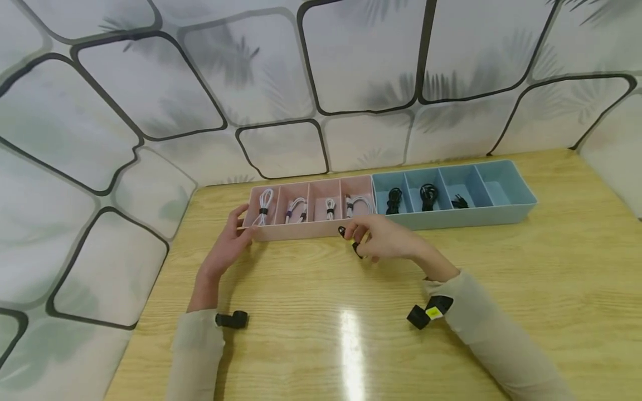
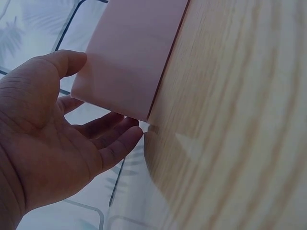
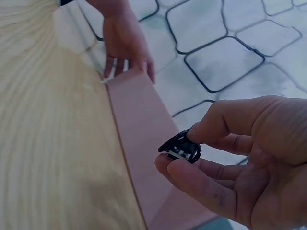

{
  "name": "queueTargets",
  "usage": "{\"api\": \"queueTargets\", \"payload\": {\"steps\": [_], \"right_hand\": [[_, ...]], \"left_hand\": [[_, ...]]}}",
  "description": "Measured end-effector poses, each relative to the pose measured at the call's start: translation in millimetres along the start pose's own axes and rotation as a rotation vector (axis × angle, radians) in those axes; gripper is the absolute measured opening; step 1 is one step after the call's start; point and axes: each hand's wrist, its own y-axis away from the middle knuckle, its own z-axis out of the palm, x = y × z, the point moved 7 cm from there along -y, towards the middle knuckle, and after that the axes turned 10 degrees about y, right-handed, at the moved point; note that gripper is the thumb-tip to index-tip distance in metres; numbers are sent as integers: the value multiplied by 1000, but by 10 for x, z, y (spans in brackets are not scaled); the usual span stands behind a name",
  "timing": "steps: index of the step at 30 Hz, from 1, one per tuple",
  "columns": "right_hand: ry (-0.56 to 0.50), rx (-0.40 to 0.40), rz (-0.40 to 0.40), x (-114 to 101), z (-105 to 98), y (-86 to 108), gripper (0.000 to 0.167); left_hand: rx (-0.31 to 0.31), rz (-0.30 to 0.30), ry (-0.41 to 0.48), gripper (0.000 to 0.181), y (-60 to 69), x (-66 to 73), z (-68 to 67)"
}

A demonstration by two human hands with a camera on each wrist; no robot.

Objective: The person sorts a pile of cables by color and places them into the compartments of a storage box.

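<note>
My right hand (image 1: 388, 238) pinches a small coiled black cable (image 3: 184, 145) between thumb and fingers, just in front of the pink divided box (image 1: 301, 232). A pale piece shows in the coil in the right wrist view; the fingers cover part of it. My left hand (image 1: 228, 245) rests against the box's left end, thumb at the front corner and relaxed fingers along the end wall. The pink compartments hold bundled light-coloured cables, among them a white cable (image 1: 266, 203) with a black tie at far left.
A blue divided box (image 1: 466, 218) adjoins the pink one on the right. Its first three compartments hold black cables, such as a coiled black cable (image 1: 428, 196); its far right one shows only its bare floor. Behind the wooden table (image 1: 301, 312) stands a patterned wall (image 1: 281, 147).
</note>
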Motion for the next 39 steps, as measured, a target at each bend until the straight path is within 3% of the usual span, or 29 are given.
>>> {"api": "queueTargets", "payload": {"steps": [18,23,31,39], "right_hand": [[-63,224,9,243,-808,344,32],[-90,274,29,335,-978,454,33],[-121,427,74,514,-1223,635,34],[-112,501,109,705,-1407,828,36]], "left_hand": [[17,3,0,65,23,41,-11],[22,-9,-2,65,23,30,-15],[27,-11,-18,64,7,-2,-15],[20,-16,-10,65,1,8,2]]}}
